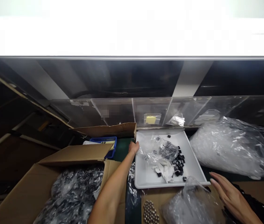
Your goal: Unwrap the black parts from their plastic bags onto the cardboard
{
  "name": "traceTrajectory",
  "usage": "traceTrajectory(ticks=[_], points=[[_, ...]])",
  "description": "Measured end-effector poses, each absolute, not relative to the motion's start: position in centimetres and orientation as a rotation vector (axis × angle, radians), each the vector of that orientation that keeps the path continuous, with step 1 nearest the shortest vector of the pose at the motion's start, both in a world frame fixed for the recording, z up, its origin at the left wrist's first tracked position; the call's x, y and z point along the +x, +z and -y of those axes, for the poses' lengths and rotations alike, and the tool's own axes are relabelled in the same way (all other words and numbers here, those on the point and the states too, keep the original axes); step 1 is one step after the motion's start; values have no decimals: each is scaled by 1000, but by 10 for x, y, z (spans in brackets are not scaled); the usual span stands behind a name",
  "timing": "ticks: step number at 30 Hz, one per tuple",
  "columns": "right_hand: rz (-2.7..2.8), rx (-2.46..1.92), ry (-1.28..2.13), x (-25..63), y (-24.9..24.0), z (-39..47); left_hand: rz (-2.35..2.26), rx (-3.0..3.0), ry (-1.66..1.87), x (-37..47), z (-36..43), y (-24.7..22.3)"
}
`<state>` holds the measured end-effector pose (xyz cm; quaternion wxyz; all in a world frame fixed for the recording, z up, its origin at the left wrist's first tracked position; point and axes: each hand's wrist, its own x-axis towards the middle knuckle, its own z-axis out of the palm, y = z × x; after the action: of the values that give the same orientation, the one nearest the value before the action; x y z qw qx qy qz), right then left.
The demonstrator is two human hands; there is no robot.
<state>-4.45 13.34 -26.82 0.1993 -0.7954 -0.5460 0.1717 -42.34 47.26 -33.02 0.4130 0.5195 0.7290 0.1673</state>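
A white plastic tray (195, 174) lies on the bench in front of me. Inside it are a clear plastic bag of small black parts (168, 150), several loose black parts (179, 165) and a crumpled white glove-like piece (166, 170). My left hand (134, 147) grips the tray's left rim, its thumb over the edge and the other fingers mostly hidden. At the tray's front right corner, my right hand (227, 194) has its fingers stretched out, fingertips at or very close to the rim; I cannot tell whether they touch it.
At left stands an open cardboard box (22, 193) full of bagged black parts. A blue bin (115, 146) sits behind it. Steel balls (150, 213) and a clear bag (188, 205) lie in front of the tray. A large clear bag (234, 149) is at right, and transparent panels (113, 110) run behind.
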Motion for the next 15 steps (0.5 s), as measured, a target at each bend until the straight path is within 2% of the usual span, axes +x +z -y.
traceTrajectory(ticks=[3, 6, 10, 12, 15], points=[[1361, -2289, 518, -29, -270, -100, -1935, 1469, 529, -414, -431, -324], [1076, -2339, 699, -22, -277, -67, -1778, 1910, 583, -403, -393, -323], [737, -2138, 1222, -40, -284, -33, -1372, 2254, 160, -392, -368, -323], [802, -2081, 1246, -56, -286, -19, -1274, 2310, -1, -392, -364, -318], [1037, -2072, 1127, -86, -288, 1, -1293, 2353, -40, -393, -359, -305]])
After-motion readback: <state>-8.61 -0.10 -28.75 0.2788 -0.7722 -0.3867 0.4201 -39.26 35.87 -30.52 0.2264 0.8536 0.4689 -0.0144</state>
